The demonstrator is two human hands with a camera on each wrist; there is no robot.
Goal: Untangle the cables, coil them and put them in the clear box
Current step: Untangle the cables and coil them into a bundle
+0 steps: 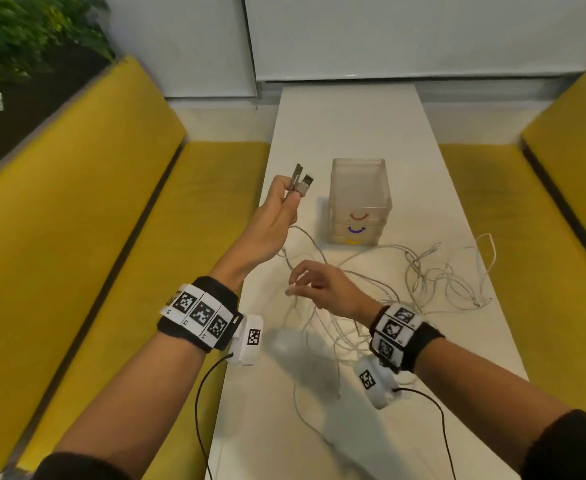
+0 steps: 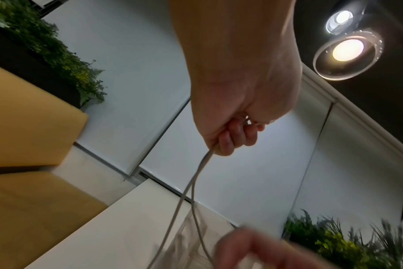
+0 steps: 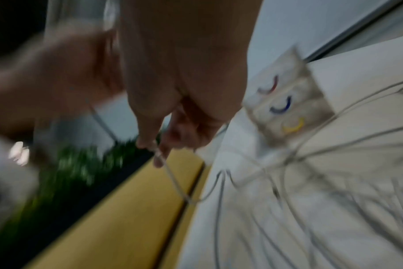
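My left hand is raised over the table's left edge and grips two cable ends, their metal plugs sticking up above the fist. In the left wrist view the curled fingers clamp two grey strands that hang down. My right hand hovers lower, near the table's middle, pinching a thin white cable between thumb and fingertips. A tangle of white cables spreads over the table to the right and below my hands. The clear box, stacked drawers with red, blue and yellow handles, stands just behind, open at the top.
The narrow white table runs away from me between two yellow benches. White wall panels close off the far end. Green plants sit behind the left bench. Black wires trail from my wrist cameras.
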